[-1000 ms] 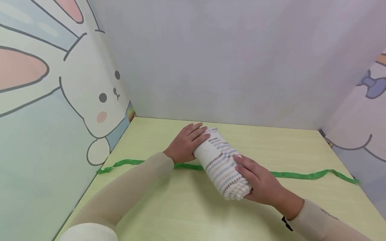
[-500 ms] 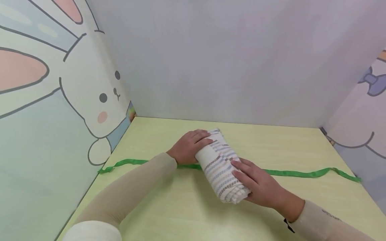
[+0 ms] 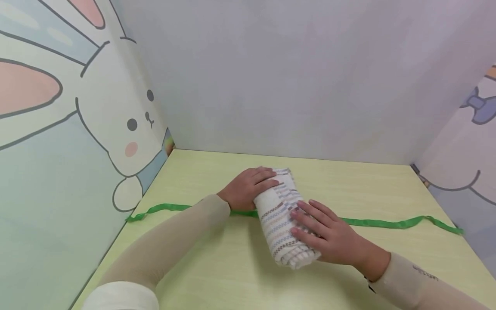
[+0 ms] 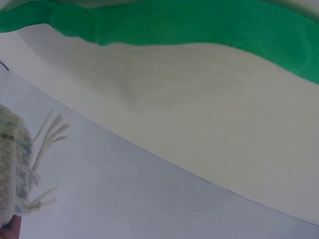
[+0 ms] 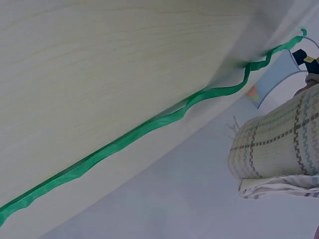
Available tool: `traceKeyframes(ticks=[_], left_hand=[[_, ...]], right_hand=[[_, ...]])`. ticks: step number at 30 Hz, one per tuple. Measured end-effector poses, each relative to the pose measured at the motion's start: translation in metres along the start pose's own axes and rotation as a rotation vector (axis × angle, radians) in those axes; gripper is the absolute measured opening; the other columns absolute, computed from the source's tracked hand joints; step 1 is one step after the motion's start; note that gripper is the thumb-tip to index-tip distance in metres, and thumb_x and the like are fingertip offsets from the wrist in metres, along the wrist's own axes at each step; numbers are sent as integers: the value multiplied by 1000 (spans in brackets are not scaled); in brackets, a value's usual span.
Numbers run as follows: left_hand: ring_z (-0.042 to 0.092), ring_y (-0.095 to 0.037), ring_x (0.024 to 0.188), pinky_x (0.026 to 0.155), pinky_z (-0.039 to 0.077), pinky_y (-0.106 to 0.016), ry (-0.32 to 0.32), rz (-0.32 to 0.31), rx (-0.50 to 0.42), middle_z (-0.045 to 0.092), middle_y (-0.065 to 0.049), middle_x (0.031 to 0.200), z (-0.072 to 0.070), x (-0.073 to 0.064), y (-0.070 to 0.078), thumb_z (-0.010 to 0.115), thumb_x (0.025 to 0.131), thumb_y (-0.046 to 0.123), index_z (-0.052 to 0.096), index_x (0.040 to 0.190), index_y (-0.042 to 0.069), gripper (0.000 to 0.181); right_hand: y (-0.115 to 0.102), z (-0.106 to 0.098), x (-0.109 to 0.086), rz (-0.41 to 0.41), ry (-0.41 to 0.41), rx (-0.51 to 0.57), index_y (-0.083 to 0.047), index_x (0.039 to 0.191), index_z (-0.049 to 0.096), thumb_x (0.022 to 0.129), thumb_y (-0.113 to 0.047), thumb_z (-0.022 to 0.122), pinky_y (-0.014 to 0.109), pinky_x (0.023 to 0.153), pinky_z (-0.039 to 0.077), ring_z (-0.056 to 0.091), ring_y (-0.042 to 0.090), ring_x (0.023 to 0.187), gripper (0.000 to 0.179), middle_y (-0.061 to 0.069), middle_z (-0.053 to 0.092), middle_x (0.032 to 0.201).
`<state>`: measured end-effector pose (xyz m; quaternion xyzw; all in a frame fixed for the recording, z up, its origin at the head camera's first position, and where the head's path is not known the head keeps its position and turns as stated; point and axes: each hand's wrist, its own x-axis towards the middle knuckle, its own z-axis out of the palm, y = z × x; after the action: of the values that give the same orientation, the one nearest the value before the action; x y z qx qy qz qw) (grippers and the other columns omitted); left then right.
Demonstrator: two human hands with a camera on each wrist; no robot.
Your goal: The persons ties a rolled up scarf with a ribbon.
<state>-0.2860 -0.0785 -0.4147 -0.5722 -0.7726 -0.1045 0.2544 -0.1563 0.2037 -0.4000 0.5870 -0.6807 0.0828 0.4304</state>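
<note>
A rolled-up towel (image 3: 276, 226), white with blue, tan and brown stripes, slants over the middle of the table. My left hand (image 3: 246, 188) grips its far end, fingers over the top. Around the near end, my right hand (image 3: 335, 239) holds the roll with fingers spread across its side; the thumb is hidden. A shadow lies on the tabletop beneath the roll. In the left wrist view the towel's fringed end (image 4: 12, 167) shows at the left edge with a fingertip below it. The right wrist view shows the checked roll (image 5: 279, 137) with a loose folded layer underneath.
A green ribbon (image 3: 387, 223) runs across the pale yellow table (image 3: 209, 271), passing behind the towel and left wrist. A plain grey-white wall (image 3: 294, 77) stands at the back. Printed panels with a cartoon rabbit (image 3: 120, 107) and other figures close off both sides.
The towel's near end has swung slightly left and toward me, so the roll stands steeper. My right fingers have spread and slid further over it. The left hand has shifted slightly right.
</note>
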Motion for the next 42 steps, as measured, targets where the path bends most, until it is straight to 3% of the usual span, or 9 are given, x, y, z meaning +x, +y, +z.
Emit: traceKeyframes(ticks=[7,15,19,22,35,42], left_hand=[[46,-26,140,112,41,-42,-48,16,23,54,-8,148,0,11,-7,87,82,42,52,145,14,77],[47,-28,140,113,41,-44,-96,74,54,56,-8,147,9,20,-10,83,88,40,52,144,14,69],[46,-29,141,112,42,-45,-132,110,97,55,-9,148,13,22,-11,80,91,40,51,146,15,67],[45,-29,142,113,40,-46,-148,134,128,54,-9,149,16,24,-13,78,93,37,52,146,15,64],[45,-28,142,114,40,-44,-300,163,160,53,-9,150,24,31,-17,74,97,35,49,147,17,58],[45,-28,143,113,40,-44,-329,176,180,52,-9,151,27,32,-18,71,100,32,50,146,18,53]], right_hand=[[1,2,1,13,-25,48,-1,129,57,108,-40,53,49,119,30,57,42,123,45,26,62,131],[-8,10,-14,41,-73,30,-1,128,58,109,-40,50,48,120,29,59,43,117,43,24,62,132],[-12,16,-20,26,-68,0,-1,124,59,107,-38,52,52,110,40,62,43,114,41,23,63,129],[-14,19,-24,27,-77,-9,-1,124,60,107,-38,53,54,101,44,62,43,114,41,23,63,129],[-19,22,-29,69,-238,-42,-4,123,61,109,-38,40,52,97,48,61,39,118,42,18,63,132],[-23,28,-30,51,-292,-84,-4,122,60,109,-30,38,51,96,50,61,38,118,37,19,64,131]])
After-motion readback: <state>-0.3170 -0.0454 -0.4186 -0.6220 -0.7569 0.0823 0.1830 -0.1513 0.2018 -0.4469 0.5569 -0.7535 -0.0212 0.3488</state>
